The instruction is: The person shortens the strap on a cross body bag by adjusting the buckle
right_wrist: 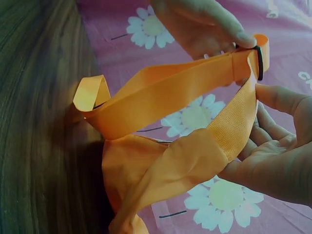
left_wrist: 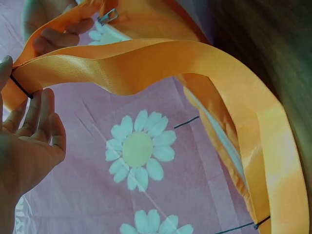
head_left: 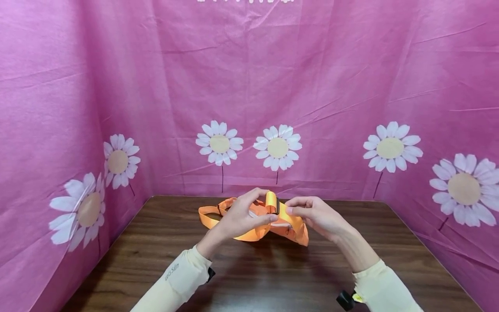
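Note:
An orange zippered bag [head_left: 297, 236] with a long webbing strap [left_wrist: 122, 68] is held up over the wooden table. My left hand [head_left: 238, 217] pinches the strap at its black slider buckle [head_left: 278, 206], thumb on the near side. Above the buckle the webbing stands up in a small loop [head_left: 270, 200]. Just to the right, my right hand [head_left: 320, 216] pinches the strap between thumb and fingers, where it runs down to the bag body [right_wrist: 131, 165]. A metal zipper pull [left_wrist: 108, 16] hangs by the whitish zipper. More strap loops out leftward, with a second black slider [left_wrist: 258, 223].
Under the hands lies a dark wood-grain table [head_left: 241, 277]. Pink cloth [head_left: 249, 86] printed with white daisies encloses its back and both sides. Dark wrist devices [head_left: 345, 300] sit at the cream sleeves.

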The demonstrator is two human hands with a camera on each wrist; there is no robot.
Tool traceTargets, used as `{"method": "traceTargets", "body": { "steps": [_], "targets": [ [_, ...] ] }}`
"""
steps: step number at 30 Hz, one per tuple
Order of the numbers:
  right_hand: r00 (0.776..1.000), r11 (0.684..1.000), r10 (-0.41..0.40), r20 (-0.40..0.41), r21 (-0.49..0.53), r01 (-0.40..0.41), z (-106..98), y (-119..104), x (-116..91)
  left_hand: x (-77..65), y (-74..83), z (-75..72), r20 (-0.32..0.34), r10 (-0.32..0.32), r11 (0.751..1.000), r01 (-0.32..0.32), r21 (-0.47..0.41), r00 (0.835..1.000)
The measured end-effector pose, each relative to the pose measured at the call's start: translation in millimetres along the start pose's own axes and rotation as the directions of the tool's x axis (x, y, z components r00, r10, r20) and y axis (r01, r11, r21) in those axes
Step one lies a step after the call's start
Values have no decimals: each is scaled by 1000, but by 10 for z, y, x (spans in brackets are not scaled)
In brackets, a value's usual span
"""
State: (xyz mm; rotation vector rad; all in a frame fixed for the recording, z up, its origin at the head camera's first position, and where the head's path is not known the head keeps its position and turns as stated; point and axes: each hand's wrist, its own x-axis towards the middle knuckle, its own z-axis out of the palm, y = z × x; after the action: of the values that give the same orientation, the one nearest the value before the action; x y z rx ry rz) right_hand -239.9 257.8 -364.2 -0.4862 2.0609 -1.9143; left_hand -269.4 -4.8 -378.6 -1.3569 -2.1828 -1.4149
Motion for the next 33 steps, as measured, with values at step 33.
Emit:
{"method": "traceTargets", "body": {
  "steps": [33],
  "targets": [
    [997,999,15,80,-30,-13,-160,113,34,39,-13,-26,-15,27,1000,-27,-16,1000]
  ]
}}
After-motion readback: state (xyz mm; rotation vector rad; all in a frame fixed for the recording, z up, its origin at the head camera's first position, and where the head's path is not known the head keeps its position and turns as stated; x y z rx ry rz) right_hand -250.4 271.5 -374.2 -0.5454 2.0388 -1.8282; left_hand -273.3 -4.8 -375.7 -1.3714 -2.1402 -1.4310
